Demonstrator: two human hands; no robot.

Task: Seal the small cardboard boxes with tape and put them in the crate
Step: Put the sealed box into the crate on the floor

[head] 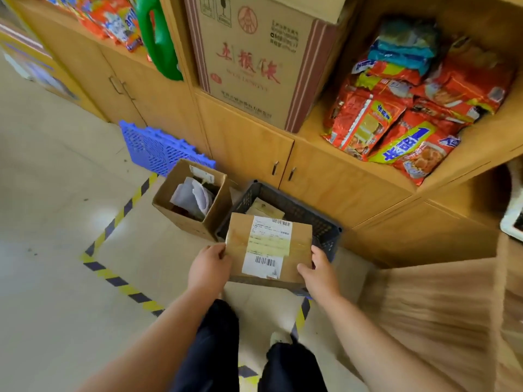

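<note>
- A person's left hand [209, 267] and right hand [319, 271] grip opposite sides of a small cardboard box [237, 239], held just above the near edge of the dark crate [325, 230] on the floor.
- A strip of tape [268, 245] crosses the box top, so sealing looks done; setting it inside remains.
- One parcel [264, 209] lies in the crate; an open carton [219, 212] of papers stands just left.
</note>
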